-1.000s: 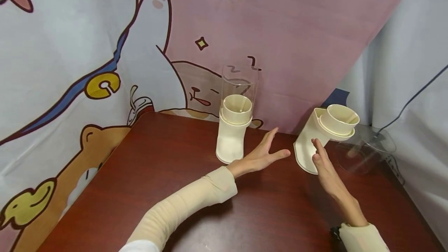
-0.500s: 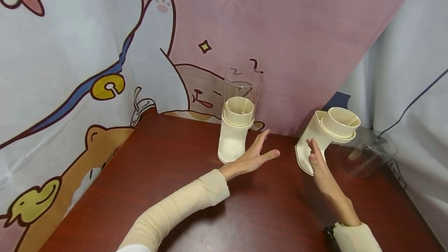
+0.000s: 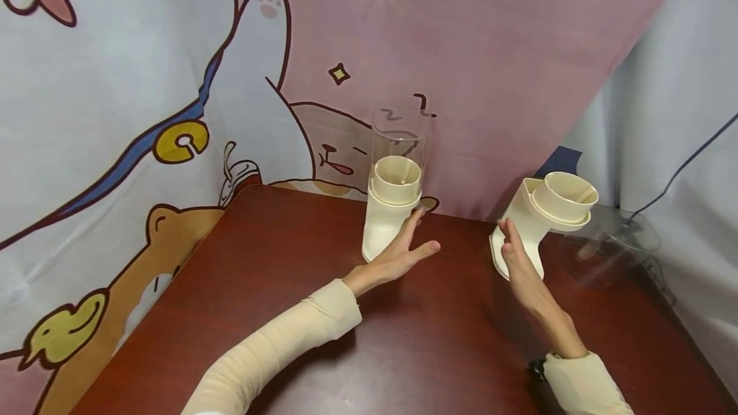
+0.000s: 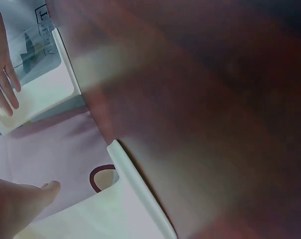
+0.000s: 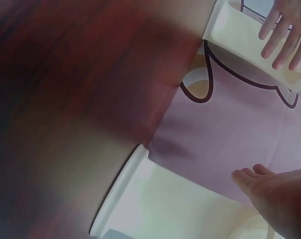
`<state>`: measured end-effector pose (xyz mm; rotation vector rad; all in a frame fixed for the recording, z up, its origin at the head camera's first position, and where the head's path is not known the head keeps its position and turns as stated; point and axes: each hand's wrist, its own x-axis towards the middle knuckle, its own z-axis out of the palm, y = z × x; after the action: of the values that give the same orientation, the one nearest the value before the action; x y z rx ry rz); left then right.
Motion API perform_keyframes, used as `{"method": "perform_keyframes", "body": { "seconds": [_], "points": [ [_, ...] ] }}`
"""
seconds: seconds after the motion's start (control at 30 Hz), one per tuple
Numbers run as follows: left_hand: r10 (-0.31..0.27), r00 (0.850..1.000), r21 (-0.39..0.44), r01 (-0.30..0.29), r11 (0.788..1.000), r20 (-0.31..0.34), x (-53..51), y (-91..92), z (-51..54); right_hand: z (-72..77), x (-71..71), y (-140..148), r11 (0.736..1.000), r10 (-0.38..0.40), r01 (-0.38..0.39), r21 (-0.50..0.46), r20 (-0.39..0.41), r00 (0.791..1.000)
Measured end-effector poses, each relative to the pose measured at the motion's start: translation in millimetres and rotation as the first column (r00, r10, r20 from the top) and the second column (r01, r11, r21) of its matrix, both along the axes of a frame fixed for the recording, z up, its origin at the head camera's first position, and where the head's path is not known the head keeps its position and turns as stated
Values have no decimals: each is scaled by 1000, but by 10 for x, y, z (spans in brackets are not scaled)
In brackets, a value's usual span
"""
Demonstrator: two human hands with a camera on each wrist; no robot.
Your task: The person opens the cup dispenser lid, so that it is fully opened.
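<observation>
Holders (image 3: 378,229), smooth and cream-coloured, bear round, hollow collars (image 3: 396,195) on top.

Table (image 3: 426,344): lower half of the head view. Cloth (image 3: 490,82): behind it, across the upper half. First stand (image 3: 379,226): near centre, by the table's back edge; tube (image 3: 401,127) upright on top. Second stand (image 3: 523,205): right of centre; cylinder (image 3: 614,248) farther right. Left hand (image 3: 393,262): before first stand. Right hand (image 3: 523,277): before second.

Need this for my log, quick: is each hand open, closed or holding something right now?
Left hand: open, holding nothing.
Right hand: open, holding nothing.
</observation>
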<state>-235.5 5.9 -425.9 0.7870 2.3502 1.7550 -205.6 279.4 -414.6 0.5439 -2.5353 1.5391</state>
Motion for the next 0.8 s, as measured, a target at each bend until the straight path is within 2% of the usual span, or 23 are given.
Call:
{"method": "perform_keyframes", "body": {
  "seconds": [0.13,0.33,0.63,0.8],
  "points": [
    [-16,1000,8,16,1000,26,33,-37,-28,-12,-33,-40,1000,10,-10,-11,5,1000],
    [-5,1000,-22,5,1000,9,109,-146,-52,-24,-80,-109,999,28,-28,-32,-13,1000],
    [21,1000,-83,-21,996,-2,346,-526,32,-6,-80,-241,996,59,-60,-71,-15,998],
    [63,998,-65,-64,996,-22,405,-731,87,45,-87,-321,993,76,-76,-95,-4,997]
  ]
}}
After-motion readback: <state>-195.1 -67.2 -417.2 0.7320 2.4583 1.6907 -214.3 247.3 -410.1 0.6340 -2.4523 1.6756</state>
